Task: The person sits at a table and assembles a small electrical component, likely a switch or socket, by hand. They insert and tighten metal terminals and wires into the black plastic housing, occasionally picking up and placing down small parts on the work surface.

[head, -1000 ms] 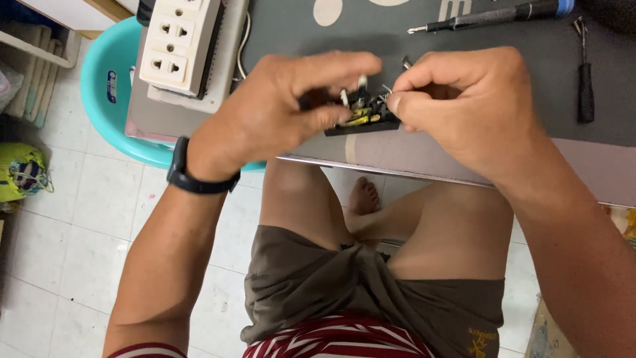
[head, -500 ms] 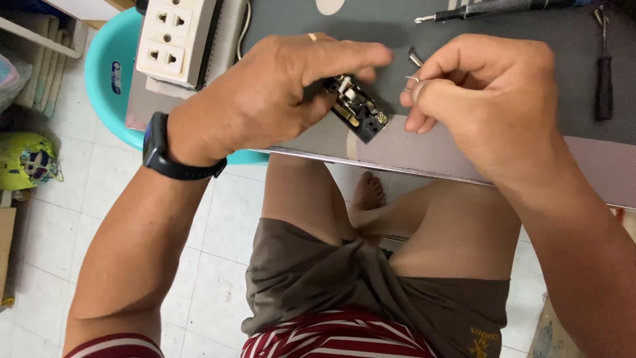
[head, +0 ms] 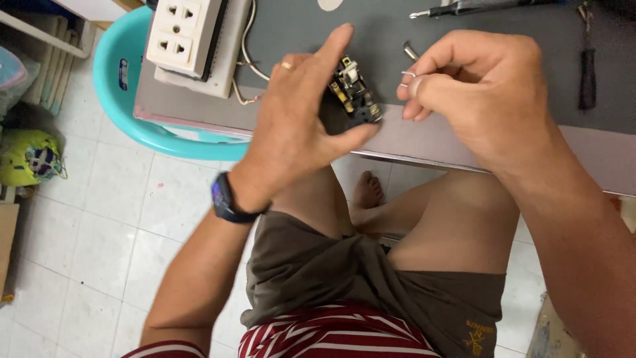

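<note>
Head view, nearest: the person's lap in brown shorts (head: 371, 292) and a red-striped shirt hem (head: 331, 338), a bare foot (head: 366, 191) on the white tiled floor (head: 99, 219) below the bench edge.
Left hand: the left hand (head: 298, 129), with a dark wristwatch (head: 225, 199) and a ring, is raised over the near edge of the grey bench (head: 424, 136).
Left fingers: closed around a small black switch module (head: 354, 93), thumb underneath, index finger stretched up along its far side.
Switch module: held in the air, tilted, its long axis running from far-left to near-right, white rocker and brass contacts facing up.
Right hand: the right hand (head: 477, 93) sits just right of the module, not touching it.
Right fingers: curled nearly shut, the tips pinching a small metal clip (head: 407, 76); how firmly I cannot tell.
Key relation: the clip lies just right of the module's upper end, so the right hand is the nearer to that end.
Farther: a small silver part (head: 411, 51) lies on the bench just beyond the clip.
Far left: a white socket plate (head: 182, 33) with wires, over a teal basin (head: 132, 99).
Far right: a screwdriver (head: 477, 8) and a dark-handled tool (head: 586, 66).
</note>
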